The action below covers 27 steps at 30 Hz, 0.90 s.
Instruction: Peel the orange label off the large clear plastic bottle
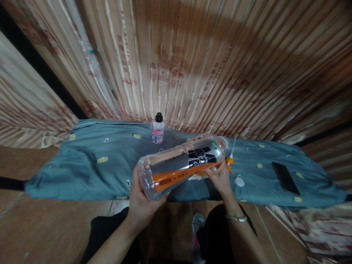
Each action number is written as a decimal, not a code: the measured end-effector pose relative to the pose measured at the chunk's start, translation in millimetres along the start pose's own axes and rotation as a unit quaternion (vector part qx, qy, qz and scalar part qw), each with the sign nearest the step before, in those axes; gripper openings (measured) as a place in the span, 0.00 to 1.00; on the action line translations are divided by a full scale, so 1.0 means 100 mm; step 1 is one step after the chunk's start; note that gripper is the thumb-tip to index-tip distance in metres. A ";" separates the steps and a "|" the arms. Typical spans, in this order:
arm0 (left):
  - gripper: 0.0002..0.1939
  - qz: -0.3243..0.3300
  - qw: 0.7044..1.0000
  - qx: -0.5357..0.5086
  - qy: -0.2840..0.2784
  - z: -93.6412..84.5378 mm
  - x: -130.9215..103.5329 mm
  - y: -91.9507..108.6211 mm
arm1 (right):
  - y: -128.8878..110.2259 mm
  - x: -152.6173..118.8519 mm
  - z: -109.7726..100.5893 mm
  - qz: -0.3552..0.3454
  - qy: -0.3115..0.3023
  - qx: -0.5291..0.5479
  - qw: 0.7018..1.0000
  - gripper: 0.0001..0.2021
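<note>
A large clear plastic bottle with an orange, silver and black label is tilted nearly on its side above the cloth, its neck to the right. My left hand is wrapped round its base end. Close to the neck, my right hand grips the bottle's lower side. Just beyond my right fingers shows an orange pump-like piece with a thin pale tube; whether my fingers touch it I cannot tell. Under the bottle, something white and orange is mostly hidden.
A small clear bottle with a black cap and pink label stands at the back of the blue-green cloth. A dark phone lies on the right, and a white round piece nearer. Behind hangs a striped curtain.
</note>
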<state>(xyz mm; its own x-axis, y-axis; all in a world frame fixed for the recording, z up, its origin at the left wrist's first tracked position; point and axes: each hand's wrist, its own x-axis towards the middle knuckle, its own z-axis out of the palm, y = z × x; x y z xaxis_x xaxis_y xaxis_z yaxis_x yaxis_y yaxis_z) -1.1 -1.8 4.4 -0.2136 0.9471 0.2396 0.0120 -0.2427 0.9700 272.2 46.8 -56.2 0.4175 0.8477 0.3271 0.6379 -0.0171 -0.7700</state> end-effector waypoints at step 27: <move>0.42 -0.045 0.999 -0.008 0.004 -0.01 -0.02 0.05 | -0.05 -0.04 -0.05 0.003 -0.015 -0.001 1.000 0.34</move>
<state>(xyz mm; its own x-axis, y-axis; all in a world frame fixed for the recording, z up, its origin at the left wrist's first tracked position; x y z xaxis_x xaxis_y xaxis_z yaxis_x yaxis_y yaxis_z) -1.6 -4.9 9.2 -0.2217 0.9633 0.1516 -0.0229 -0.1605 0.9868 270.2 41.5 -50.7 0.4029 0.8627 0.3057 0.6357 -0.0235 -0.7716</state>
